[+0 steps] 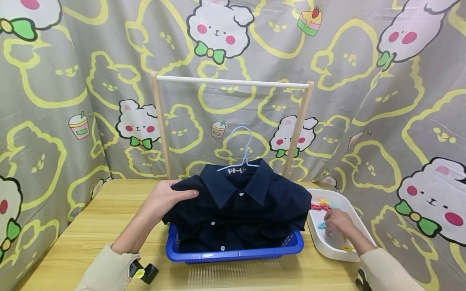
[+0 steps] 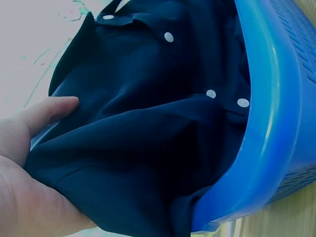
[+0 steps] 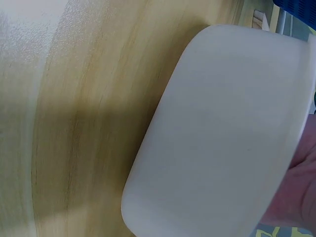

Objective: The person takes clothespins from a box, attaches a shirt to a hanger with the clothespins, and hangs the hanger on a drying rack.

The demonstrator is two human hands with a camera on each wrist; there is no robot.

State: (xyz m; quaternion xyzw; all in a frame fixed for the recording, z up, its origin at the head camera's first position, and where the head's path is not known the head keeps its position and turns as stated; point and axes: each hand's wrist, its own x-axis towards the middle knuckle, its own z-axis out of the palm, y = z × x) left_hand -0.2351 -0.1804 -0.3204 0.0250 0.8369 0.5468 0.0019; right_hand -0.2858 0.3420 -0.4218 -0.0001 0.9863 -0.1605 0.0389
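A dark navy collared shirt (image 1: 276, 194) with white buttons lies bunched in a blue basket (image 1: 233, 255), its collar upright. The light blue hanger (image 1: 244, 151) sits inside the neck, hook upward. My left hand (image 1: 169, 198) grips the shirt's shoulder on the left, thumb on top of the cloth, as the left wrist view also shows. At the right, my right hand (image 1: 338, 222) reaches down into a white tray (image 1: 336, 254) among small coloured clothespins (image 1: 320, 207). A teal clothespin (image 1: 321, 225) lies right by its fingers; I cannot tell whether they hold one.
Behind the basket stands a rack with wooden posts (image 1: 160, 125) and a white crossbar (image 1: 233, 82). A patterned curtain (image 1: 233, 48) surrounds the wooden table (image 1: 120, 206) at the back and sides. The tray stands close to the basket's right side.
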